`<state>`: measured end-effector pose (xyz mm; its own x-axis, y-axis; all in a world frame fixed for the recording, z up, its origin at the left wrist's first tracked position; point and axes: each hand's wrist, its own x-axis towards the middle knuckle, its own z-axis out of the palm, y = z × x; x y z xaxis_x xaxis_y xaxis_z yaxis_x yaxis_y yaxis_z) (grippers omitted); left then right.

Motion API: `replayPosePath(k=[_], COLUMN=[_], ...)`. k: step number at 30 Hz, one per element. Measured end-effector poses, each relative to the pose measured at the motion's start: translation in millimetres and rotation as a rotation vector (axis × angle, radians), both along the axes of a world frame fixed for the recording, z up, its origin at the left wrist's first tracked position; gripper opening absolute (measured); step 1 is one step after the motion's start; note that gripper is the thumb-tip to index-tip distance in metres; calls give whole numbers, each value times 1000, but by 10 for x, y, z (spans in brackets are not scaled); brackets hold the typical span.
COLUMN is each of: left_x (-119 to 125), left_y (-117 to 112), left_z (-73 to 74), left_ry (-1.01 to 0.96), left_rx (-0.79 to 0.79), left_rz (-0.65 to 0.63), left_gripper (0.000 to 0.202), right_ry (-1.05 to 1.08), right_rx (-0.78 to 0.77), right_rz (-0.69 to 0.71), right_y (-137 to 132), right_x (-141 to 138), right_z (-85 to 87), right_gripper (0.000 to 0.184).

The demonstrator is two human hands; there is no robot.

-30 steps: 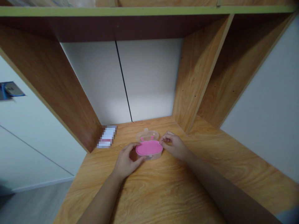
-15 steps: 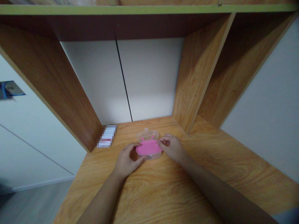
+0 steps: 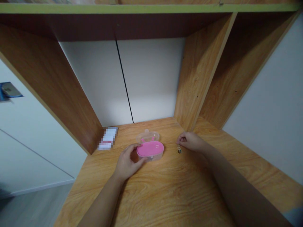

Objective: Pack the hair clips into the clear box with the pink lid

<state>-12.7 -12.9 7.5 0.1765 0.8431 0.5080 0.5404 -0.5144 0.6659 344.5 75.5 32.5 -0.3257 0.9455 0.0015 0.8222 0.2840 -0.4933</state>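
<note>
Cupping a pink-topped clear plastic oval box (image 3: 150, 149) on the wooden table (image 3: 165, 192) with the left hand (image 3: 127, 164), while the right hand (image 3: 190, 141) sits loosely curled just right of the box, beside a small metal ring (image 3: 179, 151). Can't tell if it's pinching anything.

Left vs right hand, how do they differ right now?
The left hand rests on the pink-lidded plastic box, fingers spread; the right hand is apart from it, fingers curled, beside a small metal ring. Both hands are bare, over the wooden desk.
</note>
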Motion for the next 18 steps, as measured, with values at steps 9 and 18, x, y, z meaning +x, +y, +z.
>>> replayPosePath(k=[9, 18], left_x=[-16, -16], left_y=[8, 7], left_z=[-11, -22], left_ry=[27, 30], left_rx=[-12, -10], left_rz=[11, 19], left_gripper=[45, 44], right_ry=[-109, -168], right_rx=[-142, -135], right_rz=[47, 44], right_y=[-100, -145], right_x=[-70, -75], right_z=[45, 121], right_gripper=[15, 15])
